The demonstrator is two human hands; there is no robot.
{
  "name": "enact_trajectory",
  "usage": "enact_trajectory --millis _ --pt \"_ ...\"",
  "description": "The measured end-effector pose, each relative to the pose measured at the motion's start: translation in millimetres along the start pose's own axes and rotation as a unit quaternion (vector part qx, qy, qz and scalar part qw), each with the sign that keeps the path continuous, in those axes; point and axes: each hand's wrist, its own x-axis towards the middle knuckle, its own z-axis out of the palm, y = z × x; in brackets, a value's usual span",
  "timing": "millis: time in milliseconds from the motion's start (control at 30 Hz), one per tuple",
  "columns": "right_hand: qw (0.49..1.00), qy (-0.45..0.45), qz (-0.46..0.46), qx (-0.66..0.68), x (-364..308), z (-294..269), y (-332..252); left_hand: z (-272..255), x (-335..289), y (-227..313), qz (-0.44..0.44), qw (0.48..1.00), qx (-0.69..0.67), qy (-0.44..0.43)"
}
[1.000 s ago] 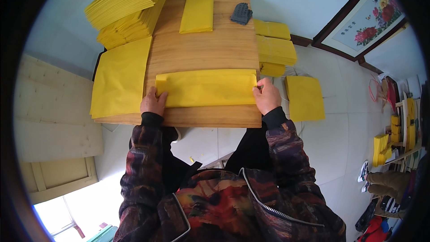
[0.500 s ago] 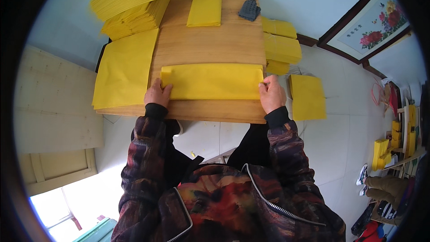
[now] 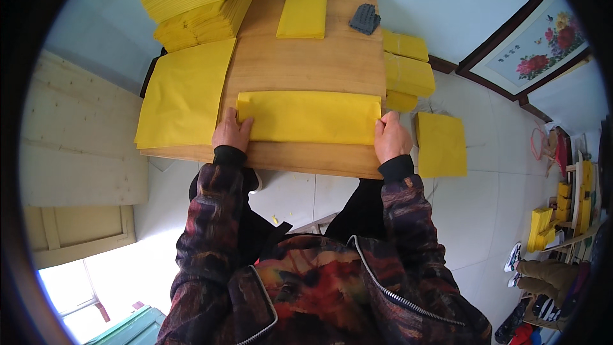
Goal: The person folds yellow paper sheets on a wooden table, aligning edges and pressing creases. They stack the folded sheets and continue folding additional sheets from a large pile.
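Note:
A long folded piece of yellow paper [image 3: 310,117] lies crosswise near the front edge of the wooden table [image 3: 306,67]. My left hand [image 3: 232,130] is closed on its left end, thumb on top and fingers around the outer edge. At the opposite end my right hand [image 3: 392,137] pinches the right edge between thumb and curled fingers. The paper's underside is hidden. Just left of my left hand, a pile of flat yellow sheets [image 3: 185,92] covers the table's left side. Another folded yellow bundle [image 3: 302,6] rests at the far edge.
A tall stack of folded yellow paper [image 3: 198,0] rises at the back left. A dark grey knitted item [image 3: 364,19] lies at the far right corner. Beyond the right edge are yellow bundles [image 3: 408,73] and a lower yellow pile [image 3: 440,145]. Another person's legs [image 3: 546,275] show at far right.
The whole view has shifted slightly, so the table and paper appear a little further right. Both hands stay at the two ends of the folded paper.

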Motion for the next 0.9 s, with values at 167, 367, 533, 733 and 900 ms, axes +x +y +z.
enact_trajectory --millis 167,367,533,733,900 --pt "1.000 0.020 0.003 0.006 -2.2 -18.7 -14.3 0.2 -0.3 0.7 0.010 1.000 -0.021 0.002" --pt "0.928 -0.039 -0.370 0.040 -35.5 16.2 -79.1 0.1 0.5 1.6 0.002 1.000 -0.015 -0.007" --pt "0.939 -0.126 -0.319 -0.001 -35.0 44.2 -84.2 0.9 0.5 -0.6 0.014 1.000 -0.017 0.005" --pt "0.953 -0.139 -0.269 -0.017 -28.9 43.1 -71.1 4.8 -0.1 -2.5 0.007 1.000 -0.022 0.013" --pt "0.958 -0.130 -0.256 -0.018 -27.3 42.7 -69.5 1.0 -1.2 -0.7 0.000 0.999 -0.030 0.010"
